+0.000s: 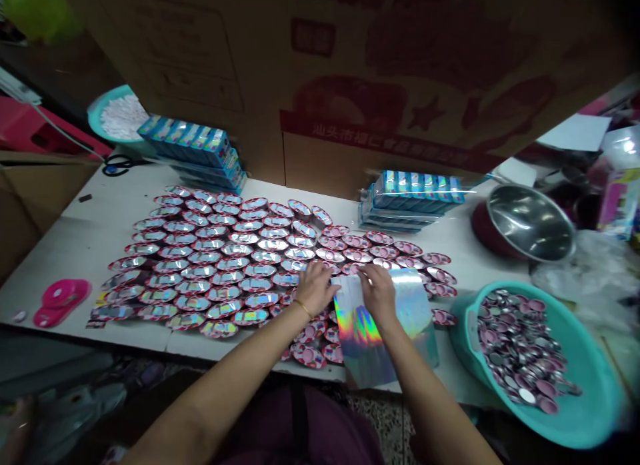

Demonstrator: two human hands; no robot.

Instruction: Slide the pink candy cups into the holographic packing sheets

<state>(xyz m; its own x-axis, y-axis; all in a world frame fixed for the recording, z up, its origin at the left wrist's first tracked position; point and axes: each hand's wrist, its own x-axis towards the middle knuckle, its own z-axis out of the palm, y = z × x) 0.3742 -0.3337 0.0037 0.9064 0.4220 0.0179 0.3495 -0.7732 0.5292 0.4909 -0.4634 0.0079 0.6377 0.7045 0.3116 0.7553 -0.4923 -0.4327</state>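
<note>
My left hand [316, 290] reaches over the rows of small oval red-edged packs, its thumb stretched apart from its fingers beside the left edge of a shiny holographic sheet [415, 312]. My right hand [379, 290] is above that sheet, its fingers drawn together near the sheet's far edge; what is between them is hidden. Several packs with silvery tops [207, 245] stand close together on the left. Around the sheet, other packs [380, 238] show round pink pieces inside. The sheet covers part of these packs and hangs past the table's front edge.
A turquoise basin [590, 385] of pink and silver pieces stands at the right, before a metal bowl [530, 222]. Stacks of blue boxes [187, 145] [417, 192] stand against a large carton [240, 145]. Black scissors [117, 164] and a pink tape dispenser [61, 302] lie left.
</note>
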